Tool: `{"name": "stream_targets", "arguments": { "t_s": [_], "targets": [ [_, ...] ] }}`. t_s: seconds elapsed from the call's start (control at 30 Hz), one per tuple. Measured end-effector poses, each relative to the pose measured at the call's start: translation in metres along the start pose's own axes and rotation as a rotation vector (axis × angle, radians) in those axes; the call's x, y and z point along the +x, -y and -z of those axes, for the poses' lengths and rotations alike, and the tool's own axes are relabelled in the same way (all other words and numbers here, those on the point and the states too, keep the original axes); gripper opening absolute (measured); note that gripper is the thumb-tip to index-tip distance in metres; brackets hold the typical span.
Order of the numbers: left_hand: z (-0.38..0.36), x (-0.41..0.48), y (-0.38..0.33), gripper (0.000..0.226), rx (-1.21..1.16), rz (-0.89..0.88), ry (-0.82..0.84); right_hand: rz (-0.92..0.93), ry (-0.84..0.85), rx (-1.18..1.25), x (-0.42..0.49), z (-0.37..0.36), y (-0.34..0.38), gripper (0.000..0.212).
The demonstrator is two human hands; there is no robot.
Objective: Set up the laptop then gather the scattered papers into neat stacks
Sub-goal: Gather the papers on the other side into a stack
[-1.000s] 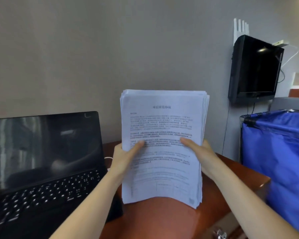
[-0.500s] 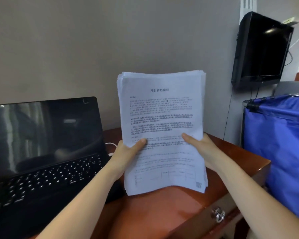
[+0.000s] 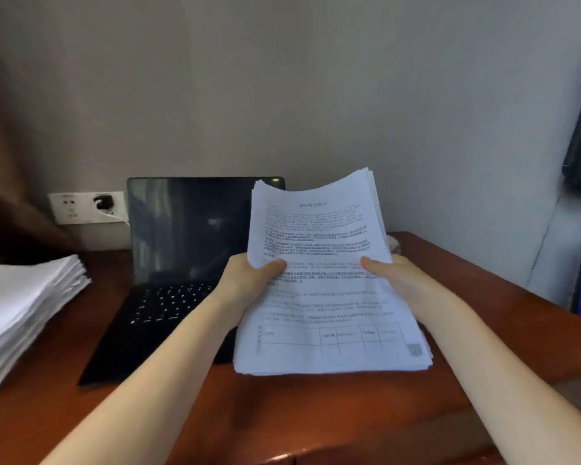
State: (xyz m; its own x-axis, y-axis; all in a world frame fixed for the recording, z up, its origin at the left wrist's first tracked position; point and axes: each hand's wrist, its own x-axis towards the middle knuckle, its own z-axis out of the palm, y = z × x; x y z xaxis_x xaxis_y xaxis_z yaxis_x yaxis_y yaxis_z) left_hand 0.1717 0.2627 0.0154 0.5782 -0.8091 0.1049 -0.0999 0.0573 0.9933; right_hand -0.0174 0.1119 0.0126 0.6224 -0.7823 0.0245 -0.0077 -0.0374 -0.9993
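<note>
Clamping thick sheaf of white printed papers (image 3: 326, 297) in both grips, left hand (image 3: 249, 280) and right hand (image 3: 393, 276) at its side edges. Lowered from upright to tilted over red-brown wooden counter (image 3: 282, 414), right of open black laptop (image 3: 182, 250). Likely squared, ready for laying down opposite tall white paper stack (image 3: 21, 307)

— How were the arms?
— Both bare forearms reached forward.
— And the hands?
— The left hand (image 3: 249, 280) gripped the left edge of the paper stack (image 3: 319, 297), thumb on top. The right hand (image 3: 394, 275) gripped the right edge likewise, about level with it.
</note>
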Motion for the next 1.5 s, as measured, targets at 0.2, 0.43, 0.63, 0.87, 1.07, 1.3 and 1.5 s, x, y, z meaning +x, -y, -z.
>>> {"name": "stream_targets", "arguments": {
  "t_s": [0.2, 0.43, 0.63, 0.87, 1.07, 1.3, 1.5],
  "targets": [
    [0.076, -0.019, 0.001, 0.01, 0.14, -0.01, -0.212, -0.039, 0.123, 0.004, 0.01, -0.078, 0.004, 0.016],
    [0.179, -0.051, -0.004, 0.014, 0.123, 0.067, -0.395, -0.039, 0.302, -0.018, 0.015, -0.187, 0.0, 0.023],
    [0.261, -0.07, -0.014, 0.026, 0.461, 0.141, -0.482, 0.027, 0.295, -0.009, 0.018, -0.273, 0.003, 0.032],
    [0.349, -0.098, -0.022, 0.029, 0.92, 0.216, -0.458, -0.042, 0.28, 0.215, 0.014, -0.372, -0.001, 0.034],
    [0.406, -0.122, 0.0, 0.03, 0.767, 0.179, -0.671, -0.083, 0.243, 0.247, 0.015, -0.446, 0.001, 0.038],
    [0.429, -0.135, 0.045, 0.04, 0.634, 0.21, -0.858, -0.083, 0.231, 0.185, 0.016, -0.499, 0.003, 0.037],
    [0.44, -0.134, 0.062, 0.024, 0.509, 0.134, -0.892, -0.117, 0.184, 0.119, 0.015, -0.517, -0.012, 0.035]
  ]
}}
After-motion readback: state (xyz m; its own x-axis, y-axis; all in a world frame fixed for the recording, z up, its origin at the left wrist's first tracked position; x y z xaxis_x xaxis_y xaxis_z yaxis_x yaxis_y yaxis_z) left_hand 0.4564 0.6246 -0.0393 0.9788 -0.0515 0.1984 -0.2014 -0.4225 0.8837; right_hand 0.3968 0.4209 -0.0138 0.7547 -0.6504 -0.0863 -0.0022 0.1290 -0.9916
